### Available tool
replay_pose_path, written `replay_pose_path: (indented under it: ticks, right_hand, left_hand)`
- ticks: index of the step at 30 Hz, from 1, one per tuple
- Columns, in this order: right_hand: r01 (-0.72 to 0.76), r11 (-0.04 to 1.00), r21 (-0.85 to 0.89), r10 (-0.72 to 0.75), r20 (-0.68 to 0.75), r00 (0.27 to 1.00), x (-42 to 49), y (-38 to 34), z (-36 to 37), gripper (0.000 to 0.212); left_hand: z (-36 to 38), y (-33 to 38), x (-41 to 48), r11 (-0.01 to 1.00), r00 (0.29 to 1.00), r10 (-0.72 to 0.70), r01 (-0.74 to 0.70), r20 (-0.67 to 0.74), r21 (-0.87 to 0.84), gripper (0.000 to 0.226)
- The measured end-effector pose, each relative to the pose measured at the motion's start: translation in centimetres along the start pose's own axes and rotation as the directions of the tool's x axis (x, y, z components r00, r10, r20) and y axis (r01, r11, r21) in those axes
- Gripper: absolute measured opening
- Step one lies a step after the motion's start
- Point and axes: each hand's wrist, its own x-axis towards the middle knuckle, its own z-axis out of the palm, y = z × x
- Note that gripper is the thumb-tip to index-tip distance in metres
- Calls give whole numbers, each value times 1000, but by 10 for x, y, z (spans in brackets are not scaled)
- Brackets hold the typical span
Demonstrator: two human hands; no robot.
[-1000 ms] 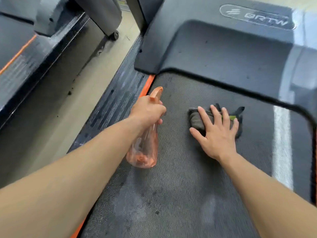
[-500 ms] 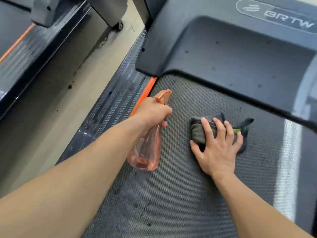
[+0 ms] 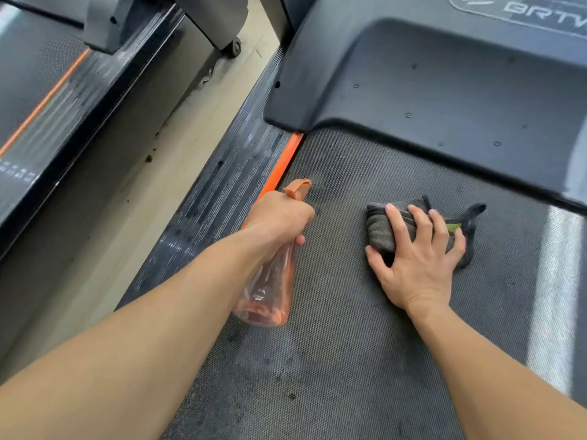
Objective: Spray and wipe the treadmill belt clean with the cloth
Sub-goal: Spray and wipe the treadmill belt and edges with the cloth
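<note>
A pale floor (image 3: 178, 173) speckled with dark crumbs runs between two machines. At the far left is a second treadmill (image 3: 47, 100), blurred, with a thin orange line along its deck and a small wheel (image 3: 235, 47) at the foot of its upright.

Right of the floor comes the ribbed side rail (image 3: 219, 182) of the near treadmill, then an orange strip (image 3: 286, 160) that borders the left edge of the belt (image 3: 349, 344). The belt is dark, finely textured and blotched with darker patches toward its near end.

The left hand (image 3: 279, 217) is over that left edge, fingers curled tight round the neck of a spray bottle (image 3: 270, 290) – a clear orange-tinted one. Its orange nozzle points toward the far end of the belt and its base hangs back toward the person, off the belt.

Further right, well apart from the bottle, a folded dark grey cloth (image 3: 381, 230) lies on the belt near its far edge. The right hand (image 3: 416, 258) presses down on it with fingers straight and spread – the thumb rests on the belt beside the cloth. A green tag peeks out between two fingers.

Beyond the cloth the black motor cover (image 3: 444, 90) overhangs the far edge of the belt, dotted with droplets (image 3: 408, 115). A partly cut-off logo (image 3: 540, 11) sits at its top right.
</note>
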Motion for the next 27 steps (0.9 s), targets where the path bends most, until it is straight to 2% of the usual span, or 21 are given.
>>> replay_pose_path:
  ticks: [3,6,9,11,13,16,19,20,22,25,27]
  right_hand:
    - [1,1000,1,-1,-4,1000,-1,0,0,76]
    - [3,1000,-1,-3,-8,1000,-1,0,0,76]
    - [1,1000,-11,-1,-9,1000,-1,0,1,76]
    - [-4,1000,-9,4,-4,1000,-1,1,1,76]
    - [1,1000,-12,-1,18,1000,0,1,0,76]
    - [-17,1000,0,17,4,1000,0,-3,0,79]
    - [-128,989,80,131,-30,991,11,-16,-7,81]
    - [-115,990,77,120,-56,991,20,-24,-9,79]
    - [48,999,15,-47,-91,995,40,-47,-5,74]
    - [322,944,-67,-324,-29,946,81,-83,9,75]
    - [325,942,-78,-327,-11,945,117,-95,14,70]
  left_hand:
    - [-1,-5,-7,1000,999,-1,1,46,-7,15]
    - [-2,-9,-13,997,994,16,-8,110,-77,36]
    - [-2,-16,-16,999,997,27,-25,71,-31,10]
    - [-3,-21,-17,999,997,40,-40,65,1,5]
    - [-6,-26,-18,998,993,63,-62,103,-17,13]
    - [-11,-33,-18,988,986,123,-111,108,-108,41]
    - [-21,-38,-19,956,973,217,-194,83,-220,32]
    - [-23,-39,-18,945,969,238,-214,70,-249,30]
    - [-26,-39,-13,921,964,262,-239,35,-307,30]
    - [-33,-34,-4,884,950,309,-305,-45,-355,30]
    - [-38,-31,0,865,935,350,-348,-62,-362,28]
